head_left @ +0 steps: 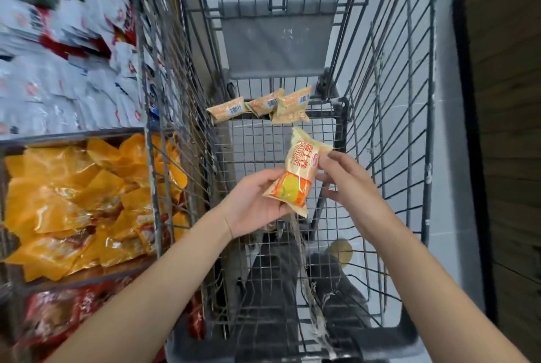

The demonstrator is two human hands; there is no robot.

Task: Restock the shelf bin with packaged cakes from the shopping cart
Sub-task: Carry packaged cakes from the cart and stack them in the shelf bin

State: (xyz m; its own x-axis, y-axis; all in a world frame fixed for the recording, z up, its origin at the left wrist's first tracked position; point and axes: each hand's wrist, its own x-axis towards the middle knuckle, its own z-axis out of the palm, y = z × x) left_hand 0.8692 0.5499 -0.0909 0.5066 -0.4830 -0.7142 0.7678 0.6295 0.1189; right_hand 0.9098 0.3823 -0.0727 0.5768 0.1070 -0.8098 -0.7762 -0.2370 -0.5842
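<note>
Both forearms are showing bare, with no sleeves. The left hand (251, 201) and right hand (348, 184) are wearing nothing.

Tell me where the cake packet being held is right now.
In the head view, the cake packet is held above the shopping cart floor, between the left hand and right hand, nearer than three packets lying at the cart's far end.

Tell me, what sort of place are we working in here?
Most likely a shop aisle: a wire shopping cart holding packaged cakes, beside shelf bins packed with snack packets.
</note>
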